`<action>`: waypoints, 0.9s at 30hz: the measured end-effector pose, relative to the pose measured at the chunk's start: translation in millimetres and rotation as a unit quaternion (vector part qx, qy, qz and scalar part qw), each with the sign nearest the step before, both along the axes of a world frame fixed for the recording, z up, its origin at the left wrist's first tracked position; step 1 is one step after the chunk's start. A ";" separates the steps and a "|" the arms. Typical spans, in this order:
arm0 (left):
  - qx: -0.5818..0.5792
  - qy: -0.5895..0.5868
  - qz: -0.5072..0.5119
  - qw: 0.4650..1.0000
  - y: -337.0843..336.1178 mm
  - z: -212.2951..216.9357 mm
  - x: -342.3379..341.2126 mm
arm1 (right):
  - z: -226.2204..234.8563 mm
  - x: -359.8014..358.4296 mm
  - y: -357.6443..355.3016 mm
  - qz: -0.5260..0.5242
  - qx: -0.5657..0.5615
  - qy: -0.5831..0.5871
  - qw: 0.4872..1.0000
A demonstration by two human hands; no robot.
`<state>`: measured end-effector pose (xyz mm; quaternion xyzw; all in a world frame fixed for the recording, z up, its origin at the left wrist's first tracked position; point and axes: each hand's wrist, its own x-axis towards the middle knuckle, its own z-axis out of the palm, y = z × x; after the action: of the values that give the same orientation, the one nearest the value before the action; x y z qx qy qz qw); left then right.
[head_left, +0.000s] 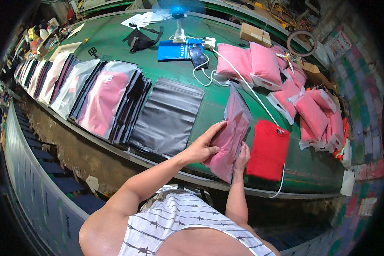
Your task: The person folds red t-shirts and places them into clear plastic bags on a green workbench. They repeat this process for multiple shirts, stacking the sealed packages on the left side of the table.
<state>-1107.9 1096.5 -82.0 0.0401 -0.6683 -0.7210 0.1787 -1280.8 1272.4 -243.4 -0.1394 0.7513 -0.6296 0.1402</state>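
Note:
Between my two hands a frosted plastic bag [229, 138] with a folded pink garment inside is held up, tilted, over the near edge of the table. My left hand [205, 144] grips its left side, thumb on the front. Fingers of my right hand [242, 157] close on the lower right edge. Just right of the bag lies a folded red shirt [266, 155], flat on the green table [219, 96]. To the left is a stack of flat dark grey plastic bags [168, 113].
Overlapping bagged garments [104, 96] line the table's left side. Several filled pink bags [309, 115] pile up at the right. Farther back are a small blue fan [178, 13], a blue box [170, 51], a phone [198, 57] with white cables, a black pouch [141, 40] and a cardboard box [255, 34].

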 end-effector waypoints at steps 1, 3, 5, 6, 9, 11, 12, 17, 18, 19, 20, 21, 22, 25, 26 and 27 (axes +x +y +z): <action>-0.009 0.000 0.002 1.000 -9.3 3.2 9.4 | 5.7 10.2 -7.5 0.020 -0.069 -0.078 0.994; -0.026 -0.001 0.006 1.000 -31.1 7.0 29.1 | 17.8 32.4 -23.5 0.060 -0.201 -0.233 0.950; -0.056 -0.015 0.018 0.998 -58.6 5.0 52.2 | 35.1 55.0 -38.3 0.110 -0.228 -0.229 0.940; -0.071 -0.025 0.023 0.997 -73.7 3.5 66.1 | 42.9 66.6 -48.8 0.135 -0.242 -0.229 0.933; -0.062 -0.031 0.046 0.996 -117.7 9.4 114.9 | 65.6 98.5 -93.9 0.110 -0.214 -0.163 0.957; -0.124 -0.043 0.081 0.988 -151.4 12.7 152.5 | 89.5 126.6 -131.2 0.113 -0.217 -0.157 0.957; -0.134 -0.042 0.091 0.986 -169.7 15.4 170.9 | 97.2 141.7 -151.9 0.117 -0.222 -0.149 0.956; -0.133 -0.082 0.174 0.972 -254.4 39.3 263.3 | 128.8 215.2 -254.3 0.148 -0.216 -0.091 0.961; -0.124 -0.077 0.189 0.971 -270.5 35.2 280.5 | 133.9 229.6 -271.6 0.155 -0.205 -0.085 0.963; -0.127 -0.102 0.218 0.962 -281.8 36.8 297.7 | 137.0 243.0 -287.9 0.161 -0.192 -0.078 0.965; -0.126 -0.098 0.226 0.961 -297.1 29.9 313.9 | 137.1 256.0 -304.6 0.159 -0.183 -0.050 0.969; -0.126 -0.093 0.232 0.960 -311.6 23.1 328.4 | 135.4 267.0 -318.6 0.171 -0.182 -0.037 0.968; -0.121 -0.094 0.239 0.959 -320.9 25.4 341.4 | 137.1 279.3 -331.5 0.180 -0.191 -0.035 0.964; -0.115 -0.100 0.254 0.955 -344.0 30.9 371.8 | 143.0 311.5 -356.8 0.180 -0.159 -0.020 0.971; -0.119 -0.105 0.258 0.953 -351.2 27.0 379.2 | 141.9 318.0 -361.8 0.183 -0.144 -0.017 0.972; -0.124 -0.110 0.261 0.951 -357.8 22.2 385.6 | 140.5 323.8 -366.0 0.185 -0.130 -0.013 0.974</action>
<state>-722.3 738.7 -59.8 0.2698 -0.7341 -0.5519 0.2893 -957.0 906.4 -102.9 -0.2848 0.6225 -0.6867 0.2445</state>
